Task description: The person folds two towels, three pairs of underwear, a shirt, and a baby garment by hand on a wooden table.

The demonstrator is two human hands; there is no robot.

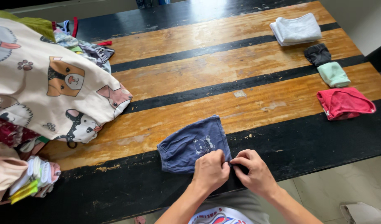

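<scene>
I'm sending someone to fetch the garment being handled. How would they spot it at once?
Start at the wooden table with black stripes and look to its near edge. There both hands, left hand and right hand, pinch the blue shorts. Unlike the folded pieces at the far right, it is dark blue with a small bear print.

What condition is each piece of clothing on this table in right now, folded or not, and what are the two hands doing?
Blue shorts: lying flat, partly folded, near edge pinched.
Left hand: closed on the shorts' edge.
Right hand: pinching the same edge.
White cloth: folded.
Dark garment: folded small.
Mint garment: folded.
Red garment: folded.
Animal-print cloth: unfolded, draped over a heap.
Table: worn, paint scuffed.
</scene>
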